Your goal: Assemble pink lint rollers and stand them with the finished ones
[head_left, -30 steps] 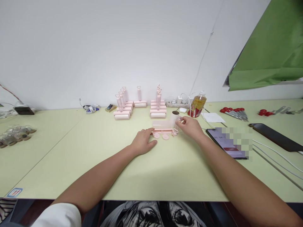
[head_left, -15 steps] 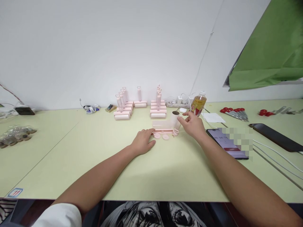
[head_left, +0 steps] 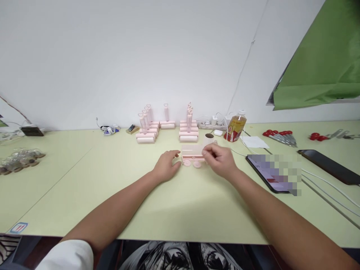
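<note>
My left hand [head_left: 167, 165] rests on the table with thumb and fingers apart, just left of a pink lint roller case [head_left: 194, 158] with a clear cover [head_left: 192, 150]. My right hand [head_left: 221, 160] is closed, fingertips pinched together at the case's right end; what they hold, if anything, is hidden. Two round pink discs, a left disc [head_left: 186, 163] and a right disc [head_left: 197, 164], lie in front of the case. A white paper roll [head_left: 208, 139] stands upright behind my right hand, its dark hollow core facing up.
Pink lint rollers stand in a left group [head_left: 146, 135] and a right group [head_left: 188, 134] near the wall. To the right are a drink bottle [head_left: 235, 126], a phone [head_left: 267, 174], a dark phone [head_left: 327, 166], white paper [head_left: 255, 142] and red-handled tools [head_left: 278, 135].
My right hand has left the paper roll and moved down and toward me, its fingers now closed. My left hand has drawn slightly left, away from the case. The pink looped cord is now out of clear sight.
</note>
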A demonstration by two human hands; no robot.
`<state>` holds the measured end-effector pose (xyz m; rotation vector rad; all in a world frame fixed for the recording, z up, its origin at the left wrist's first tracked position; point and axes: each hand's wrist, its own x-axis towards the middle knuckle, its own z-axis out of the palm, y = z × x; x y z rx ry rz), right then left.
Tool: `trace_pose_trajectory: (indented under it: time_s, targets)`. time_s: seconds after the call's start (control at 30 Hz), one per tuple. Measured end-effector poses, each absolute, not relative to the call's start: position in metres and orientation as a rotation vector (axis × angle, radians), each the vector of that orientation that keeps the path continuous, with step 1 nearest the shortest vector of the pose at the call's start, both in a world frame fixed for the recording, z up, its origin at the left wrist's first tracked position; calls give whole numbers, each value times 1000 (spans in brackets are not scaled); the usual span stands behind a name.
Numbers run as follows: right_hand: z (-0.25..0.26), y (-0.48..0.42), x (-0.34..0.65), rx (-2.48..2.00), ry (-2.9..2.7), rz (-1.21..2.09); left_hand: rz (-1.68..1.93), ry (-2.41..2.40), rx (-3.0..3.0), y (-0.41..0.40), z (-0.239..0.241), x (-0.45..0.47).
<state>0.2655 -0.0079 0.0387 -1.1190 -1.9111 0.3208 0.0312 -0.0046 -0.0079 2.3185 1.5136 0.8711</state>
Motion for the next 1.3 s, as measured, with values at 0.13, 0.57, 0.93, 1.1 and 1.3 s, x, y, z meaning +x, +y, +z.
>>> trace_pose_trajectory:
  time_s: [0.13, 0.57, 0.93, 1.1, 1.3]
  targets:
    - [29, -18, 248, -857, -2272, 507, 942, 1639, 2218, 11, 4, 31]
    - [9, -18, 234, -797, -2440, 688, 601, 1990, 2395, 141, 64, 12]
    - [9, -24, 227, -887, -2587, 881, 762, 2095, 2272, 230, 97, -2]
    - [12, -24, 227, -859, -2594, 880, 838, 2094, 2267, 246, 102, -1]
    - [10, -22, 228, -863, -2574, 951, 866, 2188, 2257, 234, 109, 2]
